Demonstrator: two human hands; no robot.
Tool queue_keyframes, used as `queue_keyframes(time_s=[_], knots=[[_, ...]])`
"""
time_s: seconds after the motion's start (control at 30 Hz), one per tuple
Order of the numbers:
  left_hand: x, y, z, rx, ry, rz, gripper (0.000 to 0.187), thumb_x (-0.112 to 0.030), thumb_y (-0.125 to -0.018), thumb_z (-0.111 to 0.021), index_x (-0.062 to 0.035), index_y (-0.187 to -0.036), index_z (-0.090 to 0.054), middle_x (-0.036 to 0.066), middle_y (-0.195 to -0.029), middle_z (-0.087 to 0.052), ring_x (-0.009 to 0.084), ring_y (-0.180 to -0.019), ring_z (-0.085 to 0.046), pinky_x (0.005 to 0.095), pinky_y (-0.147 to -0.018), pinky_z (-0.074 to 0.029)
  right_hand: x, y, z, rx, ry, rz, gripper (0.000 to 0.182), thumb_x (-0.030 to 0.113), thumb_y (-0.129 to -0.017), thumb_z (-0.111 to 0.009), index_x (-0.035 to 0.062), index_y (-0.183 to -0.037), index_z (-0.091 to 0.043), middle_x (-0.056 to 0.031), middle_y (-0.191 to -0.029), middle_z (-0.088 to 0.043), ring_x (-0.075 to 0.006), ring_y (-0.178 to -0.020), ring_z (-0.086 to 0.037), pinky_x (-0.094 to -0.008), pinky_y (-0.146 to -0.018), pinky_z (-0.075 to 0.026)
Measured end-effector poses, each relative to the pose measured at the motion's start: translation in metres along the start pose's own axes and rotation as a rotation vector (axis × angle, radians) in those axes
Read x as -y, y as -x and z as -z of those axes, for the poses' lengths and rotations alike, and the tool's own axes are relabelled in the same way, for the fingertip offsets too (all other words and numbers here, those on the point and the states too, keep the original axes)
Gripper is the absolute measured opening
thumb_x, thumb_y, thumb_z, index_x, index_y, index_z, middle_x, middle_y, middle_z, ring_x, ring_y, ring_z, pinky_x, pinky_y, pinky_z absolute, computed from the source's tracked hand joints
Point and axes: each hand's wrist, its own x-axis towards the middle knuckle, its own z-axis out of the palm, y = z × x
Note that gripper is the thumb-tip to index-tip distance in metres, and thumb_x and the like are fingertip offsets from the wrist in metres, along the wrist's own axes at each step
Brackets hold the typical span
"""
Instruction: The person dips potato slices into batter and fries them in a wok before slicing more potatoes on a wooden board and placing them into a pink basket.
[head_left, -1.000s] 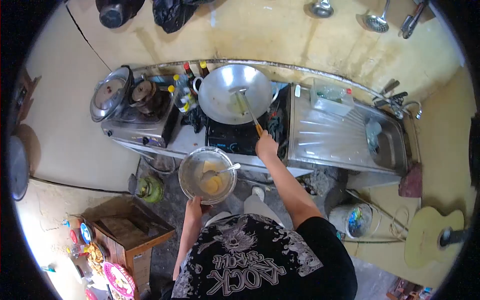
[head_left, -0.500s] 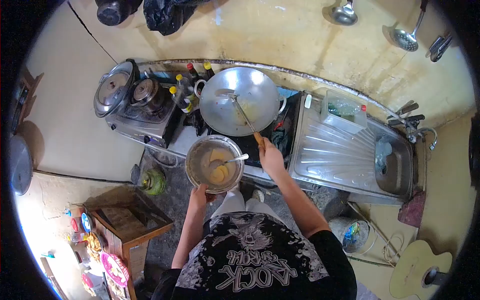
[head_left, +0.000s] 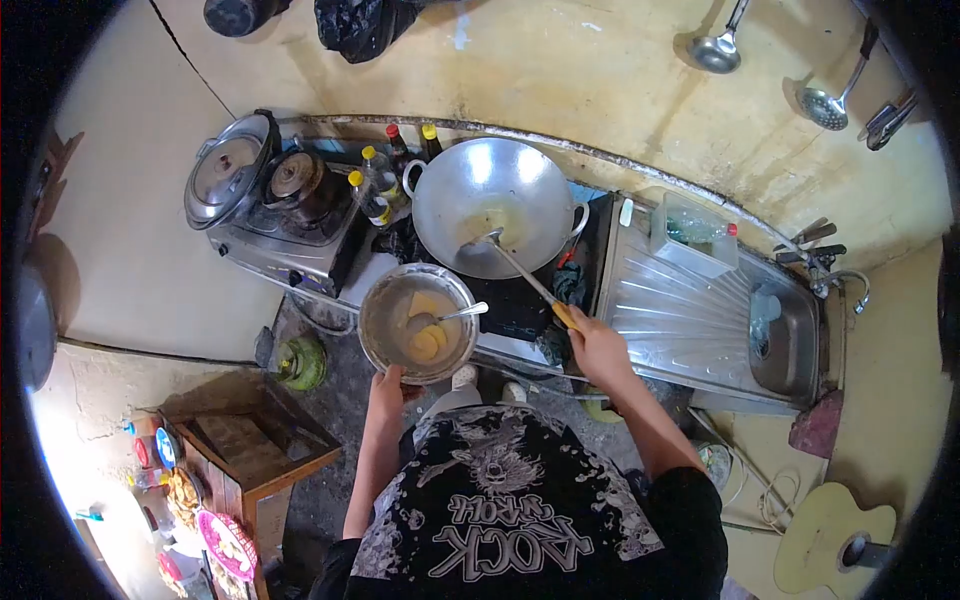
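Note:
My left hand (head_left: 388,386) is closed on the near rim of a metal bowl (head_left: 371,322). Inside it are cloudy, pale liquid, several yellowish slices (head_left: 427,343) and a metal spoon (head_left: 462,313) leaning on the right rim. My right hand (head_left: 600,352) grips the wooden handle of a long metal spatula (head_left: 528,274). Its blade rests low in a big silver wok (head_left: 470,180), at the wok's near side. A little oily-looking liquid (head_left: 505,222) with small bits lies at the wok's bottom. The wok sits on a dark stove (head_left: 510,310), just beyond the bowl.
Left of the wok stand several bottles (head_left: 375,200), a lidded pot (head_left: 297,180) and a large lidded pan (head_left: 225,170) by a second stove (head_left: 260,250). To the right are a steel drainboard (head_left: 670,315), a clear plastic bin (head_left: 695,235) and a sink (head_left: 785,350).
The spatula's blade has come down toward the wok's near side, and my right hand has moved right and nearer my body. My left hand still holds the bowl, slightly further left.

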Motion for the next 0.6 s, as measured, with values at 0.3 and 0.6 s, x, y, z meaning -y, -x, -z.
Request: queue_keyframes(time_s=[0.3, 0.6], knots=[[0.007, -0.017, 0.018, 0.011, 0.003, 0.001, 0.034, -0.024, -0.087, -0.042, 0.0048, -0.085, -0.060, 0.012, -0.074, -0.065, 0.0181, -0.054, -0.060, 0.0278, -0.052, -0.047, 0.021, 0.024, 0.073, -0.012, 0.166, -0.003, 0.038, 0.019, -0.086, -0.052, 0.0051, -0.122, -0.051, -0.0181, -0.080, -0.058, -0.0348, -0.068, -0.060, -0.0437, -0.062, -0.049], [0.000, -0.024, 0.024, 0.045, 0.030, -0.015, 0.033, -0.022, -0.086, -0.043, 0.0065, -0.089, -0.059, 0.013, -0.075, -0.065, 0.0183, -0.054, -0.060, 0.0283, -0.054, -0.049, 0.026, 0.010, 0.055, -0.039, 0.153, 0.001, 0.037, 0.020, -0.088, -0.051, 0.0042, -0.122, -0.051, -0.0188, -0.077, -0.058, -0.0359, -0.067, -0.059, -0.0441, -0.062, -0.048]])
